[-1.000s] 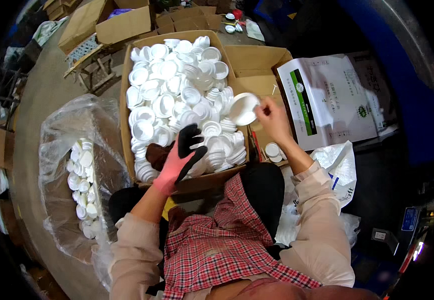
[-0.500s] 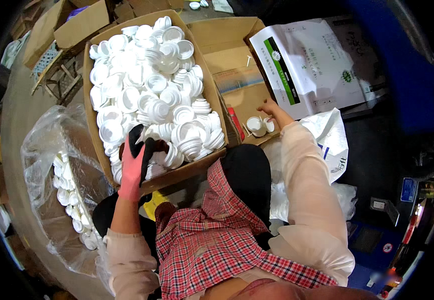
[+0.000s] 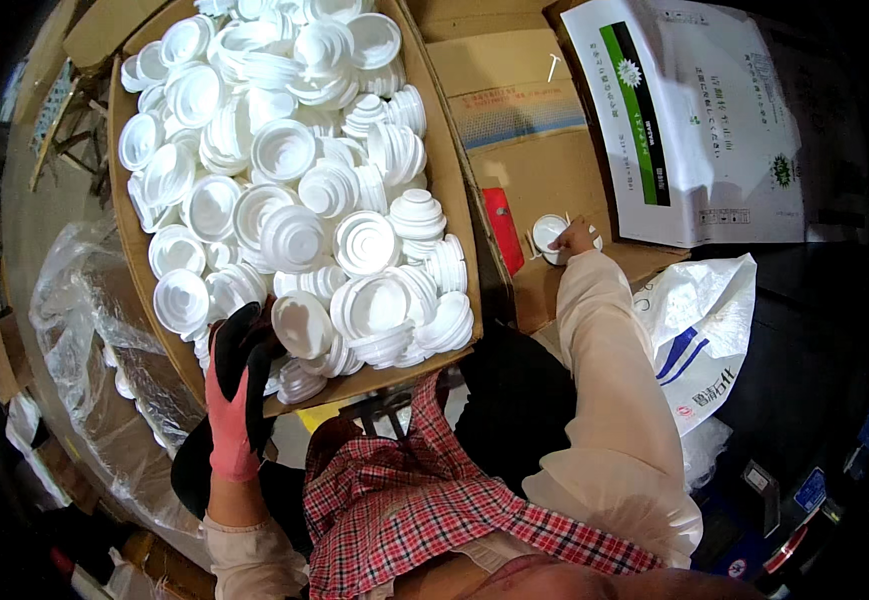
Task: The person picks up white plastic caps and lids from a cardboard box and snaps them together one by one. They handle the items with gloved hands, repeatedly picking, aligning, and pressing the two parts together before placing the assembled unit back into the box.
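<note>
My left hand, in a pink glove with black fingers, is at the near left corner of a big carton. Its fingers close on the edge of a round white plastic lid, which faces up toward me. Stepped white lids heap the carton to its rim. My bare right hand is at a small white cup on flattened cardboard to the right, with its fingers drawn together over the cup's mouth. What they pinch, if anything, is too small to make out.
A red flat tool lies left of the cup, and a small white T-shaped piece farther back. A printed white carton stands at right, above a white plastic sack. A clear plastic bag with white pieces sits at left.
The view has come closer to the cartons. My right hand has moved from beyond the cups back down onto one. At my left hand, a lid now shows turned face-up.
</note>
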`<state>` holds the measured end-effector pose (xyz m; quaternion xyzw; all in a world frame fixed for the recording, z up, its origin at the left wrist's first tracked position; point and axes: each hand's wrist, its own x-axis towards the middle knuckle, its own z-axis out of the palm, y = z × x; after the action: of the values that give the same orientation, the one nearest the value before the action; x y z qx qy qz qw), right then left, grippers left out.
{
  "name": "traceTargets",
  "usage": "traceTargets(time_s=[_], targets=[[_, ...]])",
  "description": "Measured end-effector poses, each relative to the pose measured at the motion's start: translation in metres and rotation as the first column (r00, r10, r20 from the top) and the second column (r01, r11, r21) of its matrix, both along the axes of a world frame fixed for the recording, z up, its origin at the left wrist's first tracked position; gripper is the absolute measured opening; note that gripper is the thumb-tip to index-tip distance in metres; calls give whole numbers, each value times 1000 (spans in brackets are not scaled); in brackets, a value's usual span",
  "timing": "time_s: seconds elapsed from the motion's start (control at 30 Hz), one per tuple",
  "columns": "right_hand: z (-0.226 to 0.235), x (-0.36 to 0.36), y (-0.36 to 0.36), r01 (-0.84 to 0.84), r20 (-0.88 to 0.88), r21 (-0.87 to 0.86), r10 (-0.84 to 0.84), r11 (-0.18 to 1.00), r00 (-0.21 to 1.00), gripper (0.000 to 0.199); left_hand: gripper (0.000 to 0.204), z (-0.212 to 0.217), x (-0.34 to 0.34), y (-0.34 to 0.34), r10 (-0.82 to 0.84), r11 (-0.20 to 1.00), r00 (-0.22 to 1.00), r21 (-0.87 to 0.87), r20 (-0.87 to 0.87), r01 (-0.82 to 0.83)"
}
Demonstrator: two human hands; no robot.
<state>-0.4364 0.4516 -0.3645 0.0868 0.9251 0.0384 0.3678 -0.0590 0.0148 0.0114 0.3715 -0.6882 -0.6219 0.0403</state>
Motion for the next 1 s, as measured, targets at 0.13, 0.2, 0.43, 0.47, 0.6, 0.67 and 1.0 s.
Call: traceTargets(time_s=[0.13, 0.2, 0.43, 0.47, 0.6, 0.67, 1.0], targets=[[52, 12, -11, -135, -17, -93, 134, 987, 991, 97, 40, -9, 10, 0, -165, 966, 986, -197, 24, 167], [35, 7, -28, 11, -118, -23, -14, 1000, 993, 68, 41, -11, 13, 0, -165, 964, 986, -210, 22, 166], [-31, -30, 68, 510, 509, -849, -46, 136, 859, 20, 43, -7, 12, -3, 38, 998, 992, 42, 118, -43], [-20, 0, 20, 580, 548, -806, -224, 114, 806, 22, 43, 1, 23, 8, 107, 993, 981, 30, 164, -113], [2, -7, 39, 93, 297, -671, 151, 736, 943, 18, 42, 1, 16, 1, 66, 992, 998, 106, -6, -65], [48, -9, -13, -59, 315, -422, 208, 904, 926, 28, 42, 10, 19, 7, 56, 994, 998, 101, -44, -51], [396, 54, -199, -651, -358, -715, 666, 254, 654, 35, 35, 19, 32, 7, 25, 995, 953, 97, -301, 4]])
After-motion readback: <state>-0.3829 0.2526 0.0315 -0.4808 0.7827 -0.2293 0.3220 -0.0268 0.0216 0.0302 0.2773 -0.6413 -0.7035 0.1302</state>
